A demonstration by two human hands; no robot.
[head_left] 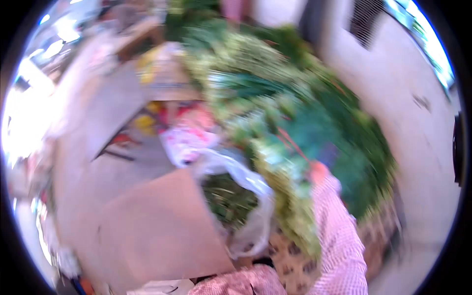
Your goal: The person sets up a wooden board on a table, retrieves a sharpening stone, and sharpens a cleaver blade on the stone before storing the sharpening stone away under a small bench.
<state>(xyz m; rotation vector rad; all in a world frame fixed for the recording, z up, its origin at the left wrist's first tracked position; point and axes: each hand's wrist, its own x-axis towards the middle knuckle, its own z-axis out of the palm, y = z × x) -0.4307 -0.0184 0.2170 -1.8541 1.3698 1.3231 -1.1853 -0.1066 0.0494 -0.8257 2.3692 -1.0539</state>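
Observation:
My right hand (pixel 319 172), at the end of a pink checked sleeve (pixel 339 236), reaches over a large heap of green leafy bundles (pixel 260 59). It is against or just above dark green leaves (pixel 319 128). Motion smears its fingers, so what they hold cannot be made out. A thin red strip (pixel 293 143) runs from near the fingers up and left across the bundles. Pale stem ends face left. My left hand is not in view; pink checked cloth (pixel 241 284) shows at the bottom edge.
A white plastic bag (pixel 263 191) stands open with loose greens (pixel 228 199) inside. Left of it is a flat brown board or carton (pixel 162 231). Beyond lie a pink-and-white printed bag (pixel 191 128) and a cardboard box (pixel 169 73). Patterned sacking (pixel 295 263) shows under the heap.

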